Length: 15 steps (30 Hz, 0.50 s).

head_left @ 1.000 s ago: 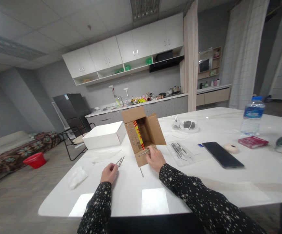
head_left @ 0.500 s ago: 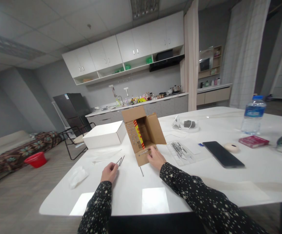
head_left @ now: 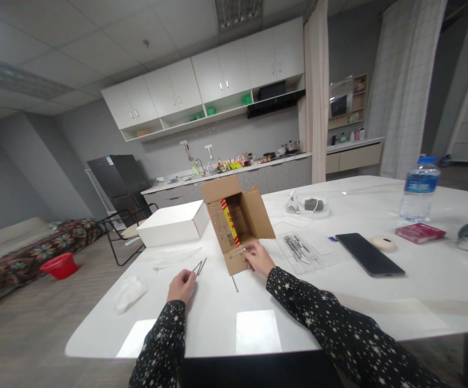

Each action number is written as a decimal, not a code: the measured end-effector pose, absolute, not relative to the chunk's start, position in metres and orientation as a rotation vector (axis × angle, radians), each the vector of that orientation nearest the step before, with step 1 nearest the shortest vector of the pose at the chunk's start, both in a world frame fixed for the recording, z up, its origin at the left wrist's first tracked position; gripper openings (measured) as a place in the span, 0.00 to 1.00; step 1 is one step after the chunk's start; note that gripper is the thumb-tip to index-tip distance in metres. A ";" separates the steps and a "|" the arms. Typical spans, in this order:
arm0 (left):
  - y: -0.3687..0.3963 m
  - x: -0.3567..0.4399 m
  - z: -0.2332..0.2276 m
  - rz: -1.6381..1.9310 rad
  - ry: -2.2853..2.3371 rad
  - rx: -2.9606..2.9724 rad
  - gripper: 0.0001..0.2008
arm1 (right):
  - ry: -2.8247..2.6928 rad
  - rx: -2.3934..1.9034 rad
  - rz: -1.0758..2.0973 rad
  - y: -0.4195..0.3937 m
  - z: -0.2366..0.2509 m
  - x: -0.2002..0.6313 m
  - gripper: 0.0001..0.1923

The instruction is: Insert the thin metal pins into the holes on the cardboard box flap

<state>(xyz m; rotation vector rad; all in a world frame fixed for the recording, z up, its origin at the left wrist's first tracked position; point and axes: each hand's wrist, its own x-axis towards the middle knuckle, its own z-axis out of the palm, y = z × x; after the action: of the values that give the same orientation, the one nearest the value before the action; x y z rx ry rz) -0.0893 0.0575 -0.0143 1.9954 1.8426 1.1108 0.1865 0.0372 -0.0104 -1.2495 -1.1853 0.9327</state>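
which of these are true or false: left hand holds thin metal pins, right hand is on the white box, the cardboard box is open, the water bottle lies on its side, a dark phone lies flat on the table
1. The left hand holds thin metal pins. True.
2. The right hand is on the white box. False: it rests at the lower front flap of the cardboard box.
3. The cardboard box is open. True.
4. The water bottle lies on its side. False: it stands upright.
5. A dark phone lies flat on the table. True.
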 end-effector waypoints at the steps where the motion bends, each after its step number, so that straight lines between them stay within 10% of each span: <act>1: 0.057 -0.089 -0.014 1.108 1.843 2.002 0.15 | -1.128 -1.218 0.993 0.038 -0.010 0.186 0.08; 15: 0.054 -0.088 -0.011 1.119 1.834 2.022 0.15 | -0.662 -0.886 1.361 0.032 -0.003 0.190 0.06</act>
<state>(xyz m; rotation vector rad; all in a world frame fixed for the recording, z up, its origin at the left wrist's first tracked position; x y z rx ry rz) -0.0875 0.0543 -0.0107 2.0223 1.8337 1.1193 0.1900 0.0318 -0.0025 -0.8857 -0.6623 1.3605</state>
